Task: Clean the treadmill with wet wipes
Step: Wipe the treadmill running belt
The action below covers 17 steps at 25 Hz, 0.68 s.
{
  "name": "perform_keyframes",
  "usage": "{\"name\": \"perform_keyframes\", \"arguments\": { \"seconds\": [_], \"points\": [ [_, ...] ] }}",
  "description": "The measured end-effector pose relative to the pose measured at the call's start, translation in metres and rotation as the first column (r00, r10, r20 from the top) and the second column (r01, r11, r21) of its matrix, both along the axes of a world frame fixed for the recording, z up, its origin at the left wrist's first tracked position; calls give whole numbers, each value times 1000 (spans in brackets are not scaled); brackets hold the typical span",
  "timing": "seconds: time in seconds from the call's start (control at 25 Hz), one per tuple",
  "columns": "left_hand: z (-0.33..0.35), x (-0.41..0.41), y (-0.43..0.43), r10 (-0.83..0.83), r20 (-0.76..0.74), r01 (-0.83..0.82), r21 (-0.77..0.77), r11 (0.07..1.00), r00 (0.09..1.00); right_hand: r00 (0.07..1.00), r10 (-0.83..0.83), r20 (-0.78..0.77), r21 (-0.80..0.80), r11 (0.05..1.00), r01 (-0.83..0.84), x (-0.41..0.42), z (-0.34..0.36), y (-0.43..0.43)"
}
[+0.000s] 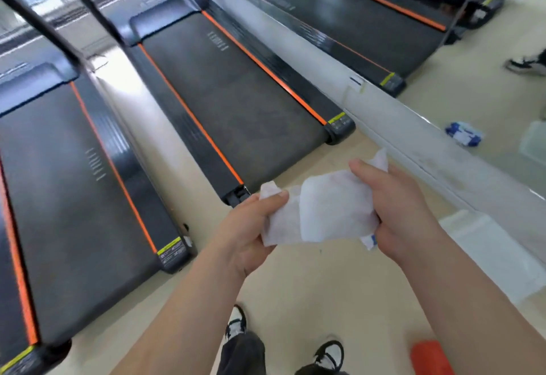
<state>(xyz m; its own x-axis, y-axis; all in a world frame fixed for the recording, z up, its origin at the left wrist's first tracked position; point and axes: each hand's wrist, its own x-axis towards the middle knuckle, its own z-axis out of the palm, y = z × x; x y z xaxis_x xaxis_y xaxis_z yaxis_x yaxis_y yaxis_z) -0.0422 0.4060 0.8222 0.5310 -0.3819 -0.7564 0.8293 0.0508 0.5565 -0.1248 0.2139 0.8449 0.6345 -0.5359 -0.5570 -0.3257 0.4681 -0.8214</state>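
A white wet wipe (328, 212) is stretched between both hands above the beige floor. My left hand (251, 227) pinches its left edge between thumb and fingers. My right hand (396, 206) grips its right side, with a small blue-and-white wrapper bit showing under the palm. Two black treadmills with orange stripes lie ahead: one (230, 100) just beyond the hands, another (76, 191) to the left. Neither hand touches a treadmill.
A mirror wall (443, 58) with a white base rail runs along the right and reflects a treadmill, a wipe pack (463, 134) and someone's shoe (524, 64). My black-and-white shoes (329, 355) stand below. An orange object (430, 357) sits at the bottom right.
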Motion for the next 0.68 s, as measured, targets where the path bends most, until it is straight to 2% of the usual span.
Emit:
{"name": "perform_keyframes", "arguments": {
  "seconds": [0.12,0.24,0.32,0.48,0.68],
  "points": [
    [19,35,51,91,-55,-96,-83,992,994,995,99,23,-9,995,-99,53,11,46],
    [39,68,101,29,-68,-36,-103,994,997,974,208,92,8,978,-209,115,26,107],
    [47,96,137,74,-34,-77,-102,992,997,965,245,98,5,969,-247,155,32,153],
    [66,169,201,190,17,-186,-130,974,982,971,228,71,51,971,-232,223,40,217],
    [94,258,231,250,44,-243,-133,961,967,992,122,13,119,985,-122,282,60,238]
  ]
}}
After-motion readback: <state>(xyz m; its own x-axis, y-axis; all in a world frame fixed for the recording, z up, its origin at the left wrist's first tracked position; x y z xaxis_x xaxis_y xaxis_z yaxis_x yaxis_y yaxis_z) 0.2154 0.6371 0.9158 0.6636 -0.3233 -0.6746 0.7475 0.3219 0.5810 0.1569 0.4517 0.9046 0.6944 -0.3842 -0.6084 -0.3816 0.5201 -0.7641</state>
